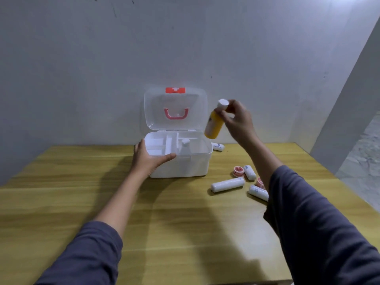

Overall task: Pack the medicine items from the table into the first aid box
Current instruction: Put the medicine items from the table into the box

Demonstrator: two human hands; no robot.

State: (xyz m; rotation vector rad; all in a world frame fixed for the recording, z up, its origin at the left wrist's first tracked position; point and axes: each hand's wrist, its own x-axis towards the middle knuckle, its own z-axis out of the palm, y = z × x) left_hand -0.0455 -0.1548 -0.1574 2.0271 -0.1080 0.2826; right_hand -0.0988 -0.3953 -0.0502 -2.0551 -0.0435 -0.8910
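Observation:
The white first aid box [191, 167] stands open at the back of the wooden table, its clear lid [174, 109] with a red handle upright. Inside, a white divider tray fills the left part and a clear bottle with a white cap [184, 148] stands in the right part. My left hand [147, 158] grips the box's front left rim. My right hand [236, 120] holds a yellow bottle with a white cap [214, 125] by its neck, in the air above the box's right edge. Several white bandage rolls [227, 185] and two pink tape rolls [238, 171] lie to the right.
One more white roll [218, 146] lies behind the box's right corner, near the grey wall. The table's right edge [337, 177] drops off beside a slanted wall panel. My right sleeve covers part of the rolls.

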